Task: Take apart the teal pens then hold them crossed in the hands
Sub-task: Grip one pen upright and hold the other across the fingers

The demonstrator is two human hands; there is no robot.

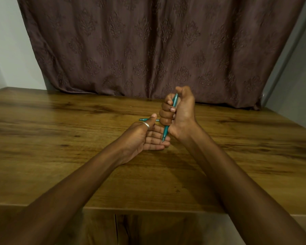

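Note:
My right hand (pixel 179 110) is closed in a fist around a teal pen (pixel 174 101). That pen stands nearly upright, its tip pointing down just above the fingers of my left hand (pixel 145 137). My left hand is open below and to the left of the fist, palm turned toward it, with a silver ring on the thumb and nothing in it. A second teal pen (pixel 145 119) shows lying level just beyond my left thumb, tip to the left. Its right end is hidden behind my thumb and right fingers, so I cannot tell whether it rests on the table or is gripped.
Both hands hover over the middle of a wooden table (pixel 60 138). A brown patterned curtain (pixel 148 46) hangs along the table's far edge. The near edge of the table runs under my forearms.

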